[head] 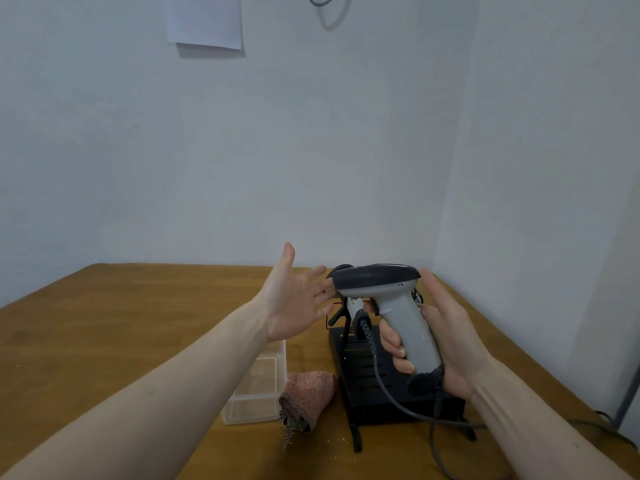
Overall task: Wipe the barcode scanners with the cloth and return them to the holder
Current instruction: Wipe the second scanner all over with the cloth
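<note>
Grey and dark plastic, the barcode scanner (388, 292) stands handle-down, its handle axis near upright and its head pointing left, gripped round the handle by the right hand (440, 344) above the black holder (374, 375). The left hand (294, 299) is spread wide, empty, just beside the scanner's nose. Behind it, a second scanner (353, 306) sits in the holder. The pink cloth (308, 393) lies on the wooden table (104, 323), between a clear plastic box (256, 393) and the holder

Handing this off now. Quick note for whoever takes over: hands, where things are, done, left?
Right hand grips the grey barcode scanner with dark head by its handle, above the black metal holder.
Left hand open, empty, beside the scanner head.
Pink woven cloth lies on the wooden table, between the clear plastic box and the holder.
Done: cannot tell if wiped.
Left: wipe if needed, return to holder.
</note>
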